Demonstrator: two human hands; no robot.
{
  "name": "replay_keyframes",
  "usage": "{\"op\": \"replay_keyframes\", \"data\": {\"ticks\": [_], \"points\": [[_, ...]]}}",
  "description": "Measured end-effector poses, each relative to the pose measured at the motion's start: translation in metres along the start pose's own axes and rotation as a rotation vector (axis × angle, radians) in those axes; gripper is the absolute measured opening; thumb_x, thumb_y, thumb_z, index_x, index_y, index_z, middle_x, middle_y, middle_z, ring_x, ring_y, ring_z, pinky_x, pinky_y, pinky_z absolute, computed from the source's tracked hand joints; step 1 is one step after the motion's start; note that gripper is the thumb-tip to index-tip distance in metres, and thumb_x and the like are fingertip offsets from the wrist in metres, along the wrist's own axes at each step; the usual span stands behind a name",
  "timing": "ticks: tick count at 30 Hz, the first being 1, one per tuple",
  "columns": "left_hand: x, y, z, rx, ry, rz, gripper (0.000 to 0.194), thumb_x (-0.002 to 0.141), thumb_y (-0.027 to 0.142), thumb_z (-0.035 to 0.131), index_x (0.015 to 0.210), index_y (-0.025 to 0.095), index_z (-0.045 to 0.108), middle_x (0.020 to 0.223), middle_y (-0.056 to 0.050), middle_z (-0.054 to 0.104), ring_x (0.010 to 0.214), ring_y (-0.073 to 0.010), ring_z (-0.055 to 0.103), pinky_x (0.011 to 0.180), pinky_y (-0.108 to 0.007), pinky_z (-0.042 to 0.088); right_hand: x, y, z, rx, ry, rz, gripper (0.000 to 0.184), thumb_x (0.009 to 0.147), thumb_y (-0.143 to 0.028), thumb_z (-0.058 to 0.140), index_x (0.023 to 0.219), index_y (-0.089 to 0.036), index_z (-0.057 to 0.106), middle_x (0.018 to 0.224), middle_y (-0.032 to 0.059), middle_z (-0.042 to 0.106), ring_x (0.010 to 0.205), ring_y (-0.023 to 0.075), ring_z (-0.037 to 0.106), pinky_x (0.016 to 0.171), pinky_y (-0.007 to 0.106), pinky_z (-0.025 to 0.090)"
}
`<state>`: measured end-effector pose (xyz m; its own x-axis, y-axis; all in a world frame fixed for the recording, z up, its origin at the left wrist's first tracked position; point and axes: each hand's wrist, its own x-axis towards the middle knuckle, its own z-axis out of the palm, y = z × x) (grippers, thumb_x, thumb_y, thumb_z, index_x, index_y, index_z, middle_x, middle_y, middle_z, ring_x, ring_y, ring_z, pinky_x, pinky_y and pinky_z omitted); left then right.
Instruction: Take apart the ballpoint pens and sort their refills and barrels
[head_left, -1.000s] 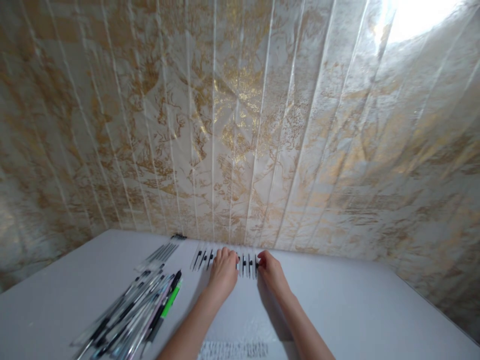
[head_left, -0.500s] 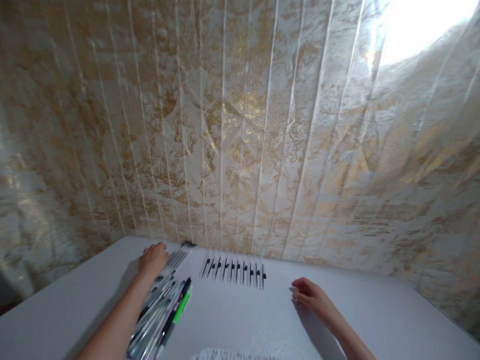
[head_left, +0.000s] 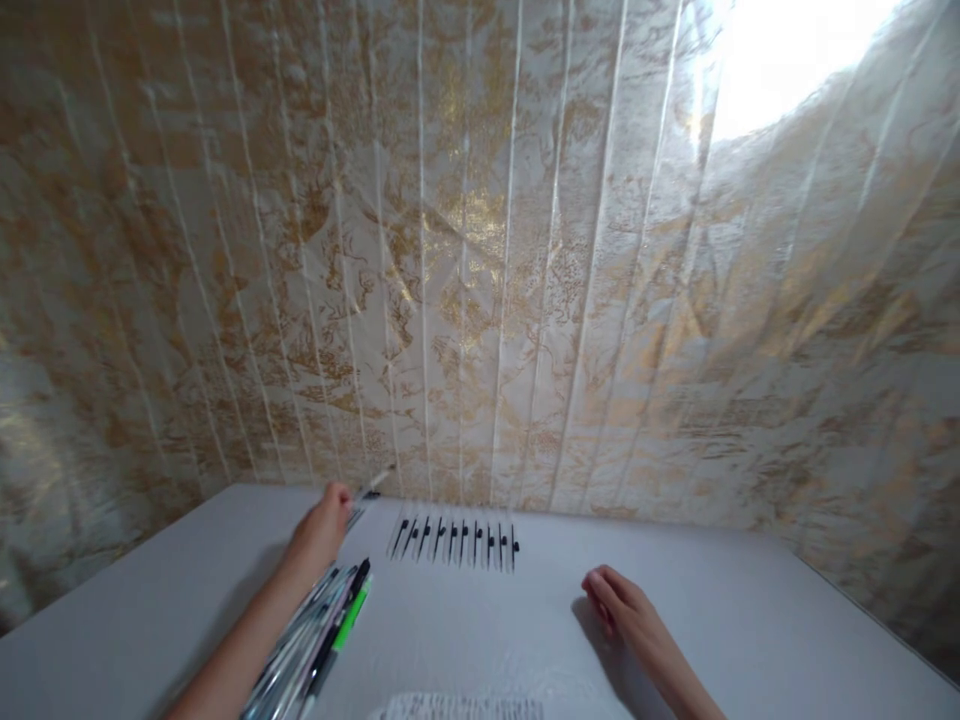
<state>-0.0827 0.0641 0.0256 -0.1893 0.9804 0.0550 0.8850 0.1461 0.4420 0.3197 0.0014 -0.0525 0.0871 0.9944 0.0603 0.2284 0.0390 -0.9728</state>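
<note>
My left hand (head_left: pixel 324 522) is raised over the far left of the table, its fingers closed in a pinch on a thin pale rod with a dark tip, which looks like a pen refill (head_left: pixel 379 480). The refill points up and to the right. Just beyond the fingers lie several thin grey sticks (head_left: pixel 355 517), partly hidden by the hand. My right hand (head_left: pixel 616 600) hovers at the right with fingers curled in; I see nothing in them. Between the hands stands a row of clear pen caps or barrels with black clips (head_left: pixel 453 543).
A pile of pens (head_left: pixel 300 640), one with a bright green part (head_left: pixel 351 615), lies beside my left forearm. A white sheet or bag with dark marks (head_left: pixel 465 707) shows at the near edge of the white table (head_left: pixel 450 620). A shiny gold-patterned curtain (head_left: pixel 480 300) hangs behind.
My left hand has moved right and risen from the grey sticks, now with a refill in its fingers. My right hand's fingers have curled further in. The view has shifted slightly.
</note>
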Motion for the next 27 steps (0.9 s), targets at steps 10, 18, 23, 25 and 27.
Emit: {"op": "replay_keyframes", "data": {"ticks": [10, 18, 23, 25, 27], "points": [[-0.128, 0.098, 0.099, -0.231, -0.235, 0.601, 0.016, 0.086, 0.010, 0.048, 0.087, 0.023, 0.057, 0.092, 0.000, 0.060, 0.083, -0.0155, 0.062, 0.074, -0.023, 0.043, -0.024, -0.017, 0.044, -0.098, -0.112, -0.023, 0.062, 0.078, -0.080, 0.035, 0.056, -0.023, 0.036, 0.053, -0.0045, 0.032, 0.050, 0.0118, 0.029, 0.048, 0.026, 0.023], [-0.125, 0.086, 0.106, -0.351, -0.226, 0.558, 0.019, 0.080, 0.007, 0.052, 0.090, 0.023, 0.054, 0.086, 0.003, 0.060, 0.078, -0.0143, 0.060, 0.072, -0.022, 0.042, -0.023, -0.017, 0.045, -0.251, -0.139, -0.091, 0.055, 0.081, -0.072, 0.038, 0.059, -0.023, 0.033, 0.057, -0.0053, 0.030, 0.057, 0.0129, 0.031, 0.054, 0.027, 0.025], [-0.130, 0.086, 0.110, -0.304, -0.171, 0.614, 0.013, 0.085, 0.011, 0.050, 0.079, 0.023, 0.050, 0.079, 0.004, 0.058, 0.068, -0.0129, 0.057, 0.064, -0.022, 0.038, -0.026, -0.016, 0.044, -0.318, -0.129, -0.094, 0.056, 0.083, -0.071, 0.032, 0.057, -0.023, 0.034, 0.056, -0.0049, 0.031, 0.056, 0.0133, 0.032, 0.056, 0.028, 0.025], [-0.130, 0.085, 0.109, -0.262, -0.164, 0.621, 0.011, 0.087, 0.013, 0.049, 0.082, 0.023, 0.052, 0.081, 0.003, 0.061, 0.068, -0.0131, 0.058, 0.064, -0.022, 0.037, -0.026, -0.015, 0.044, -0.338, -0.115, -0.103, 0.056, 0.083, -0.072, 0.031, 0.057, -0.023, 0.033, 0.055, -0.0050, 0.031, 0.056, 0.0133, 0.032, 0.056, 0.028, 0.025], [-0.129, 0.085, 0.108, -0.210, -0.192, 0.601, 0.015, 0.090, 0.014, 0.046, 0.082, 0.022, 0.054, 0.079, 0.003, 0.063, 0.068, -0.0138, 0.060, 0.063, -0.022, 0.037, -0.026, -0.015, 0.045, -0.354, -0.099, -0.113, 0.054, 0.083, -0.072, 0.033, 0.058, -0.023, 0.032, 0.056, -0.0054, 0.030, 0.056, 0.0133, 0.031, 0.055, 0.027, 0.025]]}}
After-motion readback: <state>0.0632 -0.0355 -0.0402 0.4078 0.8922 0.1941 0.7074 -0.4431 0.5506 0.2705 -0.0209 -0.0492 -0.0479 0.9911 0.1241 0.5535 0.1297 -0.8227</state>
